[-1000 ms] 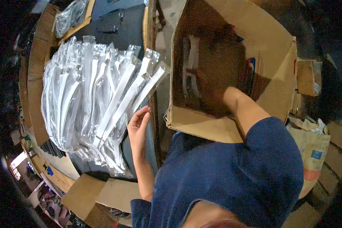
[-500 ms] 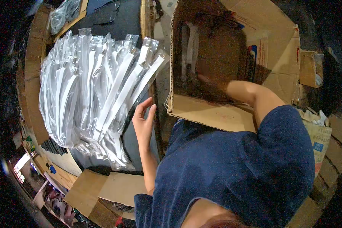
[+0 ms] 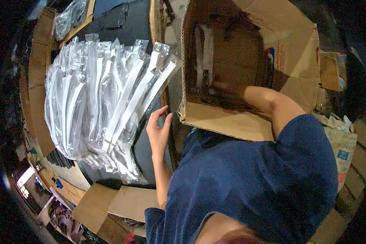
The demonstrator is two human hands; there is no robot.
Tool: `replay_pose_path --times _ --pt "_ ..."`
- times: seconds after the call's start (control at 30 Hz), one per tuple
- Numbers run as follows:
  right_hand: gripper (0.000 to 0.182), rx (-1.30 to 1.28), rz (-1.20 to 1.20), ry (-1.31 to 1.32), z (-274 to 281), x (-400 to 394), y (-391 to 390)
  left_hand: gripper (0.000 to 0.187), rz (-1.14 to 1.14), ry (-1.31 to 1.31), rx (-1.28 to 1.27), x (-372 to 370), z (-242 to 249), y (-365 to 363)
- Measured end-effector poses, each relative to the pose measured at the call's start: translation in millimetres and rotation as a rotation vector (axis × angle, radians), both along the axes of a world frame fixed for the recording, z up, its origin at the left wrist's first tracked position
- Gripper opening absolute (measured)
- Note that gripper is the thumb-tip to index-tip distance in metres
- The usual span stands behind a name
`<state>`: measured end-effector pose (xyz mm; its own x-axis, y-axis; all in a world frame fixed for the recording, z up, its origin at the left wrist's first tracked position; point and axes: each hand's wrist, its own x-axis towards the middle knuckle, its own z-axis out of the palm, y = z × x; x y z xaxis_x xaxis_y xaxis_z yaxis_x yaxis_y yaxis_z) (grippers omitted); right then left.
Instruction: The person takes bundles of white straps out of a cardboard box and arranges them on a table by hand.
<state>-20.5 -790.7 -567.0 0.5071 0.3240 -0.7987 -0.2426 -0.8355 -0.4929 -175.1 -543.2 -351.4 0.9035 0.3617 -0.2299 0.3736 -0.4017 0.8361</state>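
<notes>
My right arm reaches into a deep cardboard box (image 3: 232, 122), and my right hand (image 3: 225, 87) is down in its shadow. Close to those fingers, along the box's left inner side, lies a pale strap in clear plastic (image 3: 205, 51). The dark hides how the fingers are set. My left hand (image 3: 159, 129) hovers near the edge of the dark table, thumb and fingers apart with nothing between them. Beside it, a big pile of white belts (image 3: 97, 101), each in a clear plastic sleeve and some showing metal buckles, covers much of the tabletop.
A wooden edge strip (image 3: 160, 24) runs along the table toward the box. Open cardboard flaps (image 3: 130, 199) stand at lower left. A printed sack (image 3: 342, 150) is at the right. Clear plastic bags (image 3: 69, 18) lie at the far left corner.
My left hand has shifted slightly right, still spread. My right hand stays inside the box, and more of the pale strap shows beside it. The pile of belts has not changed.
</notes>
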Motion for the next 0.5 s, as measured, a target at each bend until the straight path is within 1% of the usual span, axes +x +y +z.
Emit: replay_pose_path --times 0.17,0.3,0.4,0.5 --pt "0.049 -0.07 -0.027 -0.334 14 15 1 0.025 -0.038 -0.018 0.059 1 4 -1" --pt "0.05 -0.076 -0.071 -0.543 19 48 19 0.024 -0.027 -0.074 0.138 2 10 -2" --pt "0.05 -0.127 -0.089 -0.573 11 85 41 0.021 0.009 -0.124 0.122 1 10 -4" --pt "0.05 -0.125 -0.093 -0.526 4 115 58 0.02 0.002 -0.108 0.128 -1 14 -4"
